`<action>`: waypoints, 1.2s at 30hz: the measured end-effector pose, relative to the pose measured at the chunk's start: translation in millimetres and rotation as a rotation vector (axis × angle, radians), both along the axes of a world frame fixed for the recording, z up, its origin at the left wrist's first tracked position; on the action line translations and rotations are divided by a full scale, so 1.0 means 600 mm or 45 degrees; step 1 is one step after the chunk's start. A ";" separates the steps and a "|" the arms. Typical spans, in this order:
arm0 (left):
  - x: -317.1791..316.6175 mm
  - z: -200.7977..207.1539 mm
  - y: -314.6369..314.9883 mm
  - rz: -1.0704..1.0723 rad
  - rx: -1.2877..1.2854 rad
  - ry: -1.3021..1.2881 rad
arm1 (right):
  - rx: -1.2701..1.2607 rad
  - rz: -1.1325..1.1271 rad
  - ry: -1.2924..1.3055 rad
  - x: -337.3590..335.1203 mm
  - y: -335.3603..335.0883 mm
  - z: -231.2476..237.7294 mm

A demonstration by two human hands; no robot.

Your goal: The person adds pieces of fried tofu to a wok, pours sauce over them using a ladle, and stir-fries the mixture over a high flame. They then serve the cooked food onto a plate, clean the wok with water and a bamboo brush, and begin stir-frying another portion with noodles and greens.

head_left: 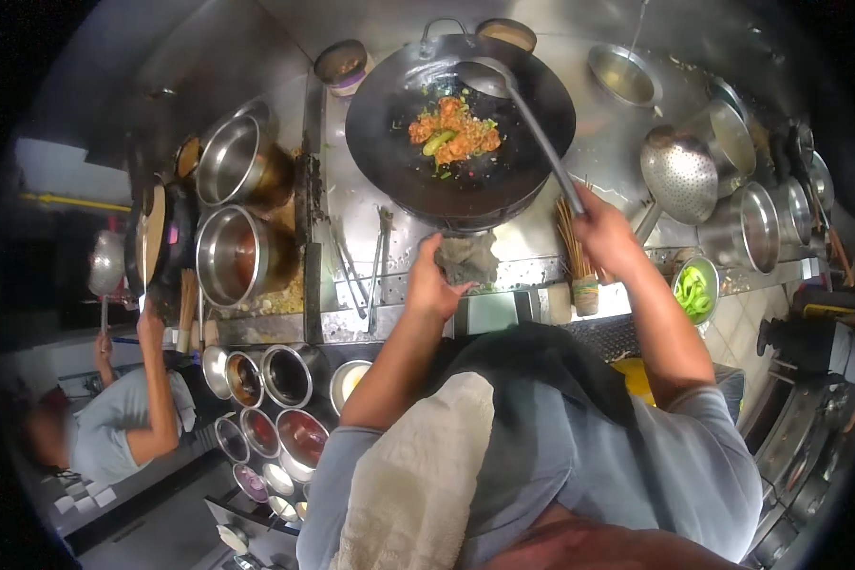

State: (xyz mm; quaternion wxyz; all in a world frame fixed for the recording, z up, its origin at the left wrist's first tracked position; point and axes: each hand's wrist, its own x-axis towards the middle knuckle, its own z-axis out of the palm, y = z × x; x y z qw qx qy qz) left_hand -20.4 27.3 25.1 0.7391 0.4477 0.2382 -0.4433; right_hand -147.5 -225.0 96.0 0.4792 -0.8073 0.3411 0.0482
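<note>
My right hand (606,237) is closed round the end of a long-handled metal ladle (540,133). The ladle's bowl rests inside a black wok (380,138), by its far right wall. In the wok's middle lies orange-brown food (453,131) in chunks, with green pieces among it. My left hand (434,285) is just below the wok's near rim, thumb and fingers apart. A crumpled grey cloth (470,260) lies beside its fingers; whether they touch it is unclear. Near my right hand stands a bamboo brush (585,290).
Metal tongs (378,261) lie left of my left hand. Steel pots (233,256) stand farther left, above several sauce bowls (302,439). A perforated skimmer (679,176), more pots (743,228) and a bowl of green vegetables (693,290) are to the right. Another person (128,418) works at far left.
</note>
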 end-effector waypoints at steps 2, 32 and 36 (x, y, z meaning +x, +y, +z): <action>0.013 0.007 0.001 0.096 -0.230 0.100 | 0.000 0.125 0.057 0.037 -0.005 0.018; 0.074 -0.058 0.188 -1.394 1.461 -1.410 | 0.038 0.105 -0.024 -0.144 -0.021 0.071; 0.064 -0.026 0.123 -1.241 1.309 -0.992 | 0.549 0.106 0.016 -0.139 -0.030 0.106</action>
